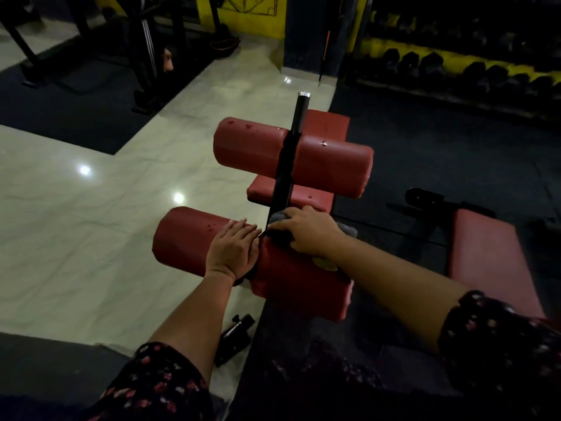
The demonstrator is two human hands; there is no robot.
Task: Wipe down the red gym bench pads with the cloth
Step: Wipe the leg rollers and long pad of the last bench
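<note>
My right hand [306,230] clutches the cloth [275,217] right of the black post [283,177], left hand [235,250] flat opposite, near pad [185,235] lying crosswise.

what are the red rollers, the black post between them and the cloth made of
Red rollers: likely vinyl or faux leather over foam; smooth, slightly glossy skin with small tears.
Black post: looks like painted metal, with a shiny bare cap on top.
Cloth: soft grey fabric, matte, bunched under the right hand; weave too dim to tell.
</note>
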